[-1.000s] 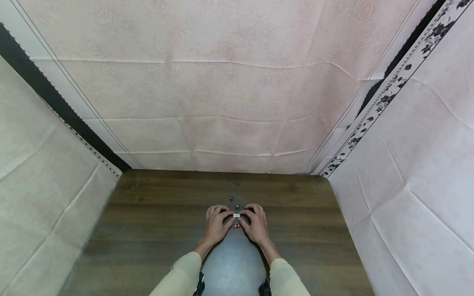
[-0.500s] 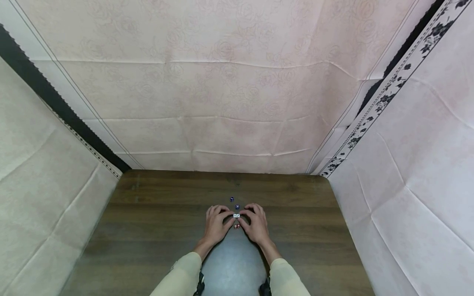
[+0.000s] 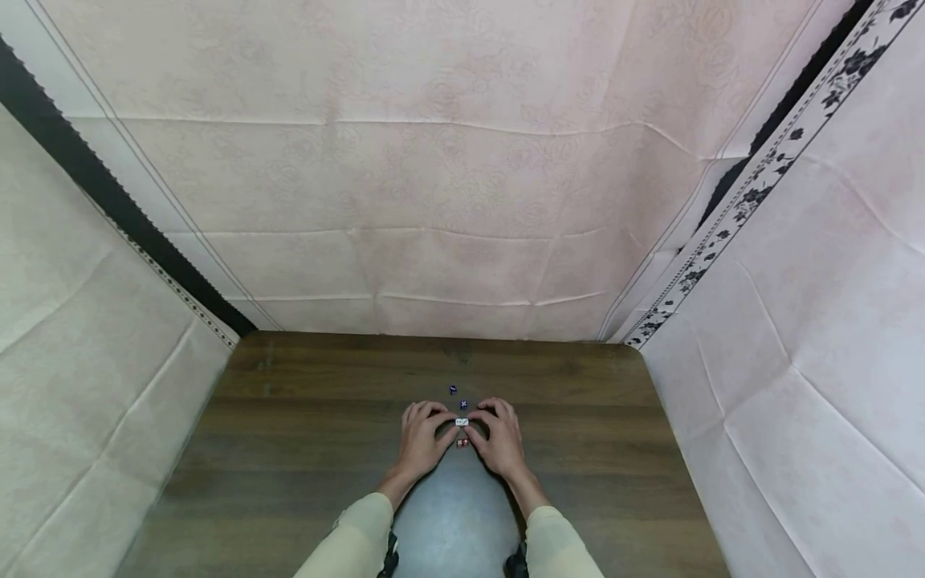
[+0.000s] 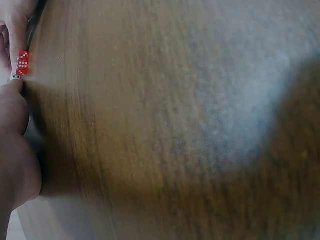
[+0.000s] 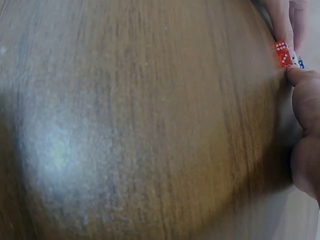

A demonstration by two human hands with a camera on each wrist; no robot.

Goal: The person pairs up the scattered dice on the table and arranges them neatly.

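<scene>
Two white dice [image 3: 462, 421] sit side by side in the middle of the table. From the left, my left hand [image 3: 421, 440] pinches the left white die with thumb and index fingertips. My right hand [image 3: 502, 440] pinches the right one in the same way, so the two hands mirror each other. Just nearer to me lies a pair of red dice [image 3: 462, 442], touching side by side. Beyond the white pair are one blue die [image 3: 463, 405] and, farther off to the left, another blue die [image 3: 453, 389]. Fingertips partly cover the white dice [image 4: 16, 77] in the left wrist view.
The brown wooden table [image 3: 311, 377] has rounded far corners. Pale patterned cloth [image 3: 433, 177] hangs behind it, with more cloth on the left and right sides. A bright reflection lies on the tabletop between the forearms.
</scene>
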